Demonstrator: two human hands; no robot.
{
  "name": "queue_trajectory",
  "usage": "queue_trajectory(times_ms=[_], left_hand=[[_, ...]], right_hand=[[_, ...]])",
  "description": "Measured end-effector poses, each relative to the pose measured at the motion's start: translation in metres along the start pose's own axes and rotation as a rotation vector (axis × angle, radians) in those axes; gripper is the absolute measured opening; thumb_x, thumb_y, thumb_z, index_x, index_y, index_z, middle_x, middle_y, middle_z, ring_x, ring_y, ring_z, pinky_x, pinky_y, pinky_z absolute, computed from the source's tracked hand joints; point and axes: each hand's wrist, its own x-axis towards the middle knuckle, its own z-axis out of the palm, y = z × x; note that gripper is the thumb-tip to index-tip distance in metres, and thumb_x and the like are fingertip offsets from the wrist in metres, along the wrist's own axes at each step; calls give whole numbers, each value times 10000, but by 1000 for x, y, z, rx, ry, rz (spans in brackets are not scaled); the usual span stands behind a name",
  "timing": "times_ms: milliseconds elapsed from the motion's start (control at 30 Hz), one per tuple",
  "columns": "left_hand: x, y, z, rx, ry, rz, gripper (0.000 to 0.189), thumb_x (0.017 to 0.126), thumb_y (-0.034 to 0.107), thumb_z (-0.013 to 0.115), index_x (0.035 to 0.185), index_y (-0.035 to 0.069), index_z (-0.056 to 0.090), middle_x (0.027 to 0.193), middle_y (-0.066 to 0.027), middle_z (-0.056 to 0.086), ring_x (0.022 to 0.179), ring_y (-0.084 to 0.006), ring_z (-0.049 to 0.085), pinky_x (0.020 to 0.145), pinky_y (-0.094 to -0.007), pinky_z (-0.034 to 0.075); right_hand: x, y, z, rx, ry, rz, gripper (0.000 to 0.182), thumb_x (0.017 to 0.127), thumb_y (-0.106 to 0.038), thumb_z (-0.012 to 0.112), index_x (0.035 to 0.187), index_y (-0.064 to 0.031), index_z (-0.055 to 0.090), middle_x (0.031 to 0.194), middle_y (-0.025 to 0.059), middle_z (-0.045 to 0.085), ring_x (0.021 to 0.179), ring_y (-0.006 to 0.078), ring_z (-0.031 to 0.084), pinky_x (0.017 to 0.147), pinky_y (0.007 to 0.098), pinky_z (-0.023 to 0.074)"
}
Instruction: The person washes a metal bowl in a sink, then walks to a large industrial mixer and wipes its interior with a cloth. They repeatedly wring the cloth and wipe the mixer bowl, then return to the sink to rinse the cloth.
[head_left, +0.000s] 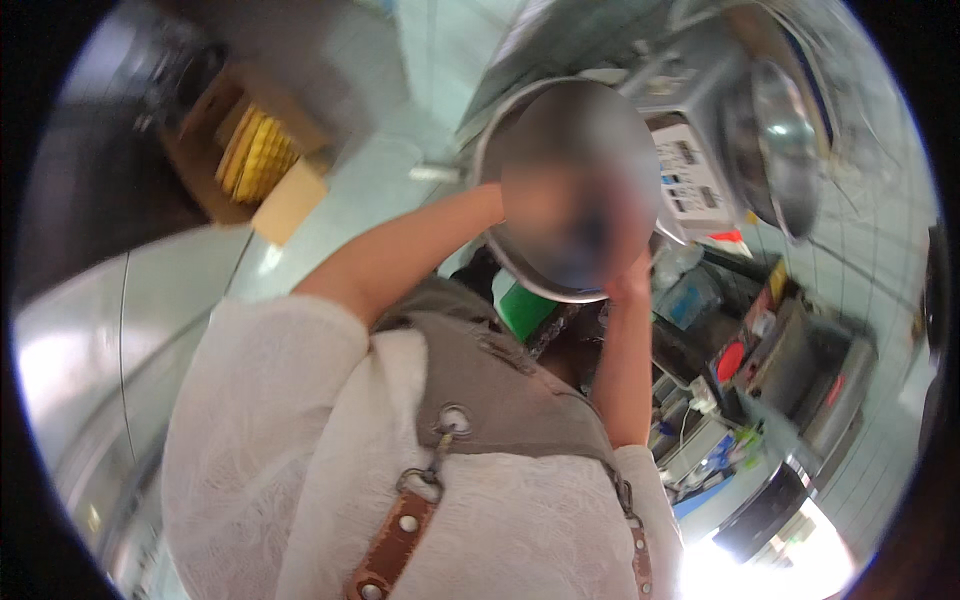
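A large round metal basin (495, 255) is in front of my body, its rim tilted toward the camera. My left forearm reaches over its left rim, and my left hand (536, 206) is inside the blurred patch that covers most of the basin. At the lower right rim is my right hand (632, 279); its wrist shows, but the fingers fade into the same blur. Dark and bluish shapes appear between the hands, too smeared to name. What either hand holds cannot be made out. A grey-brown apron (510, 405) with leather straps covers my front.
Right of the basin is a metal appliance with a white button panel (690, 176), then another steel bowl (784, 165). Below them stand cluttered bins and a dark tub (817, 367). A cardboard box (292, 199) holding a yellow bumpy item (259, 157) is at left, above metal cabinets (75, 352).
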Motion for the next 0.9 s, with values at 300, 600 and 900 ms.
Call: queue_trajectory(times_ms=[300, 600, 900], left_hand=[[-23, -61, -3, 364, 86, -216, 368, 853, 367, 594, 1105, 102, 634, 1054, -127, 639, 996, -330, 605, 857, -454, 464], [8, -87, 26, 753, -48, -477, 261, 855, 313, 590, 1084, 215, 669, 1036, -22, 629, 1029, -249, 603, 848, -432, 476], [1, -85, 30, 702, 241, -456, 172, 823, 188, 606, 975, 186, 688, 978, 3, 625, 984, -223, 606, 847, -386, 447]], right_hand=[[6, 30, -53, -1003, 388, -413, 253, 956, -250, 513, 977, 0, 545, 803, 158, 604, 780, 209, 607, 733, 327, 474], [72, 91, -104, -1188, 291, -475, 299, 943, -288, 520, 1116, -43, 527, 888, 288, 625, 801, 462, 608, 644, 529, 479], [92, 119, -139, -1575, -64, -879, 185, 862, -168, 600, 1009, -86, 520, 837, 135, 607, 642, 328, 613, 582, 421, 513]])
